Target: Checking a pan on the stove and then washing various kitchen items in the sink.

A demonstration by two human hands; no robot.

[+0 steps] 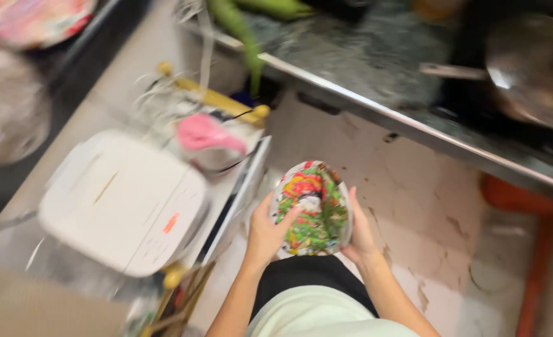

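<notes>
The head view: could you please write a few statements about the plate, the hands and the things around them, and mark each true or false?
1. Both hands hold the colourful plate. True: left hand and right hand grip its edges.
2. The plate rests on the counter. False: it is held above the floor.
3. A white lidded box lies to the left of the plate. True.
4. The pan is in the right hand. False: it sits on the counter at upper right.
</notes>
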